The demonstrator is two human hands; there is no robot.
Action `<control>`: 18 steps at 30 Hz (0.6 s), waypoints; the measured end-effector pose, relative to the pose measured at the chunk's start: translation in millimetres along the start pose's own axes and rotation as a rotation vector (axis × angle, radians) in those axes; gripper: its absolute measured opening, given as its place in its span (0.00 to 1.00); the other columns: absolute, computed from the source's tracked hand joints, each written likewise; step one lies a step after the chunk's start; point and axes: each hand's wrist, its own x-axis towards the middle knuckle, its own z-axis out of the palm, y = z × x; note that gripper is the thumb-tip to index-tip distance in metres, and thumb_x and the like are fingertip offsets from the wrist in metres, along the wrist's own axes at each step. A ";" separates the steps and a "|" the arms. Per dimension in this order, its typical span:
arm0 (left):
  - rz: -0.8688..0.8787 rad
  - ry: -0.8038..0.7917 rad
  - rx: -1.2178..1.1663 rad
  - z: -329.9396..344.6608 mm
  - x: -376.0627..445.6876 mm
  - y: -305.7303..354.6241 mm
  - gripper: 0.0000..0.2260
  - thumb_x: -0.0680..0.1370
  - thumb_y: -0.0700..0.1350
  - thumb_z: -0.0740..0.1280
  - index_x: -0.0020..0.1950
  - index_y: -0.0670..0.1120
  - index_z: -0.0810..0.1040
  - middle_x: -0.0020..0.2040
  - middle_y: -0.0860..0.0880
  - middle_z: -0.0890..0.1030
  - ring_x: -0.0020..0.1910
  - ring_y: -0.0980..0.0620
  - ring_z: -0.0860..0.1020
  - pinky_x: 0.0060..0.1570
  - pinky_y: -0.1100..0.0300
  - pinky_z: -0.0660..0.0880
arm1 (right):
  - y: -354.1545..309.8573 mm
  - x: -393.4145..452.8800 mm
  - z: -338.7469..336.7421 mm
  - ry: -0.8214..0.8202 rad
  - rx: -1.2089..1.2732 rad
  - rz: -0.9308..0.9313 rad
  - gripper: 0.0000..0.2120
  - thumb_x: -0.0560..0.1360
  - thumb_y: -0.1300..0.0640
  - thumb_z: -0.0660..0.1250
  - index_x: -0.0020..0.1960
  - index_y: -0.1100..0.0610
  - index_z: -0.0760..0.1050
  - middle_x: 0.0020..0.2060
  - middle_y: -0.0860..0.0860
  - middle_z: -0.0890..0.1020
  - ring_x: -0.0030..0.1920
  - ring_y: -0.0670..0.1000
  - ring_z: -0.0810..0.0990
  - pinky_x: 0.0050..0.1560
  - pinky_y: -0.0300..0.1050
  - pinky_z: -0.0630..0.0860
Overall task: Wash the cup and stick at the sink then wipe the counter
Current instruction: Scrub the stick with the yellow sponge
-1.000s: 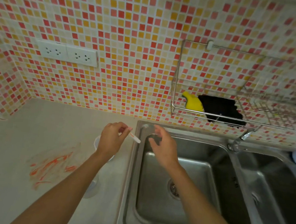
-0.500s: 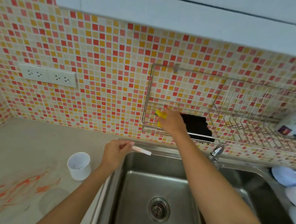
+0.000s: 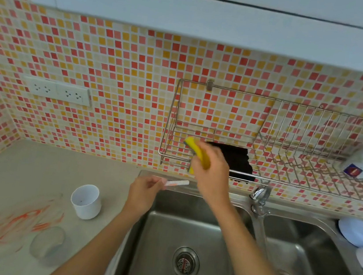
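My left hand (image 3: 144,191) pinches a thin white stick (image 3: 176,183) with an orange-stained end, held over the back left rim of the sink (image 3: 163,232). My right hand (image 3: 212,169) grips a yellow sponge (image 3: 198,152), lifted just in front of the wall rack (image 3: 171,122). A small white cup (image 3: 86,201) stands upright on the counter left of the sink. Orange smears (image 3: 23,224) mark the counter in front of the cup.
A clear glass (image 3: 47,245) lies on the counter near the smears. A black cloth (image 3: 237,159) lies in the rack, a tap (image 3: 260,195) stands between the two basins, pale blue dishes (image 3: 356,232) sit at the far right, and a wall socket (image 3: 59,92) is at left.
My right hand went from above the sink up to the rack, closed on the yellow sponge and has drawn it out. The left hand keeps hold of the stick.
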 end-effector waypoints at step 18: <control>-0.165 0.017 -0.255 110.5 -21.6 15.2 0.07 0.76 0.44 0.69 0.40 0.44 0.84 0.38 0.49 0.84 0.41 0.53 0.81 0.46 0.64 0.75 | 107.0 -88.6 -15.3 0.007 -0.474 0.020 0.25 0.71 0.60 0.72 0.67 0.51 0.74 0.59 0.53 0.76 0.55 0.53 0.77 0.51 0.52 0.78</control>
